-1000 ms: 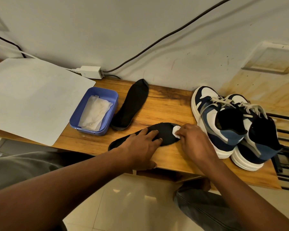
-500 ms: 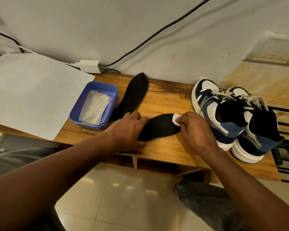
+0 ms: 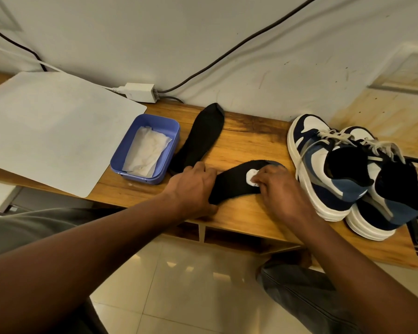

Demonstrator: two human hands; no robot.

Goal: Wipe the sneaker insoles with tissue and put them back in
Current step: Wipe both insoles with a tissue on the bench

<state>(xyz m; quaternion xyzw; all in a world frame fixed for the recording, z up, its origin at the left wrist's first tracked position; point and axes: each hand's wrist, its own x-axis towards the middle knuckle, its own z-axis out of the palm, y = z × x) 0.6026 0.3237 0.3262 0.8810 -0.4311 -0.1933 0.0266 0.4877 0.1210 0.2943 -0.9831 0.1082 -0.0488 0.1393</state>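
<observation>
Your left hand point(image 3: 193, 189) lies palm-down on the near end of the flat black foam insole point(image 3: 234, 184), fingers spread and curled over it, pinning it to the wooden counter point(image 3: 246, 145) close to the front edge. Your right hand point(image 3: 279, 189) is closed around a small crumpled white tissue point(image 3: 251, 175), fingertips bunched and pressing it onto the insole's far half; only a small white part of the tissue shows past the fingers. Both forearms reach in from the bottom of the view, the left one filling the lower left.

A second black insole point(image 3: 203, 138) lies slantwise behind the left hand, its far tip near the back edge by the wall, its near end hidden by your knuckles. Just left of it sits a blue rectangular plastic tray point(image 3: 174, 131) holding folded white tissues point(image 3: 147, 150). A large white sheet point(image 3: 48, 126) covers the counter's left end, its corner overhanging the front edge. At the right end stand two navy-and-white lace-up sneakers point(image 3: 343, 169), side by side and touching, heels toward you — the nearer one just beside your right hand. A white power adapter point(image 3: 140, 91) with grey cables rests at the back edge. No brand or writing can be read.
</observation>
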